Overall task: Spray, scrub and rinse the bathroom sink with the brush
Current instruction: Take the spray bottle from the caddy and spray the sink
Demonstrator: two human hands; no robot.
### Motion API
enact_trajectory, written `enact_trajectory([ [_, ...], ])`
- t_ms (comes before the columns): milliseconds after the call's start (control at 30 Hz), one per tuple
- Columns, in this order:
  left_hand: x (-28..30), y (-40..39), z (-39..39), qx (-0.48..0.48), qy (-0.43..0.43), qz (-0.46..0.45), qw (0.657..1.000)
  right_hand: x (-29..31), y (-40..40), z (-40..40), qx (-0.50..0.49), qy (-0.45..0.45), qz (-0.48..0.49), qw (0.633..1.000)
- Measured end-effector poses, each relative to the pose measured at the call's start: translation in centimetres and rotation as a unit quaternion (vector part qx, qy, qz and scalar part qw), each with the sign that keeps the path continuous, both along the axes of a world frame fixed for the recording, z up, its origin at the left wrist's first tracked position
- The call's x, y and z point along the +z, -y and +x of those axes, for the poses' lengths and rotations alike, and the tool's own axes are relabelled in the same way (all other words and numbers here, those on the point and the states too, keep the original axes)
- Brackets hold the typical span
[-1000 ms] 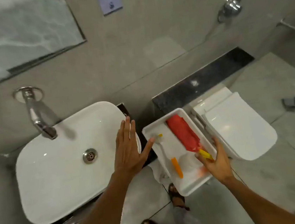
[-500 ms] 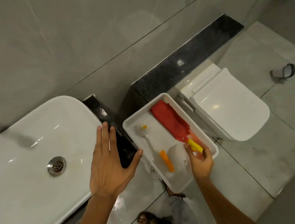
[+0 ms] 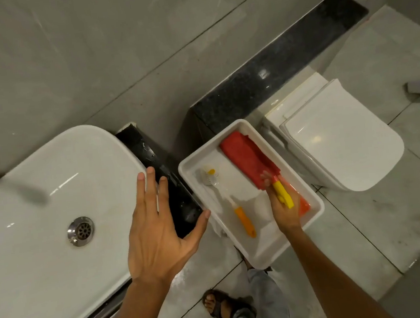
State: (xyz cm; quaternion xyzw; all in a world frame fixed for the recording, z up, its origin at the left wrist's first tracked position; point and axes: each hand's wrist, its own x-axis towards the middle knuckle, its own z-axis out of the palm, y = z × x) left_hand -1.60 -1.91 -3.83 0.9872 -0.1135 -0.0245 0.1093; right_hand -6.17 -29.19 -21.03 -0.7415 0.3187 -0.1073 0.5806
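White ceramic forms the sink, which occupies the left of the view with a metal drain near its centre. Left hand hovers flat above the sink's right edge, fingers extended and spread, holding nothing. A white tray sits to the right of the sink, beside a closed toilet. Inside the tray, the brush lies diagonally near the left wall, white bristle head toward the far corner, orange handle toward the near edge. A folded red cloth lies along the tray's right side. Right hand reaches into the tray near its right wall, fingers closed on a yellow-and-red spray bottle lying there. A sandalled foot stands on the tiled floor below the tray
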Motion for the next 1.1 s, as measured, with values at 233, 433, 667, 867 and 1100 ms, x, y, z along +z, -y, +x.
enact_trajectory([
  [233, 0.5, -0.4, 0.1, -0.019, -0.016, -0.062, 0.998, 8.1, -1.8, 1.0, 0.048, 0.007, 0.032, 0.998],
  [433, 3.3, -3.0, 0.2, 0.055, 0.053, -0.156, 0.985, 20.3, -5.3, 3.0, 0.146, 0.067, 0.098, 0.982],
  [667, 3.9, -15.8, -1.8, 0.222, 0.075, -0.144, 0.961, 28.6, -15.0, 1.8, 0.266, 0.025, 0.143, 0.953],
  [867, 2.1, -28.3, -6.4, 0.334, 0.063, -0.117, 0.933, 29.8, -24.3, -1.2, 0.283, -0.137, 0.285, 0.906],
  [1100, 0.4, -32.0, -6.7, 0.368, 0.049, -0.167, 0.914, 28.6, -31.9, -4.5, 0.344, -0.151, 0.145, 0.916],
])
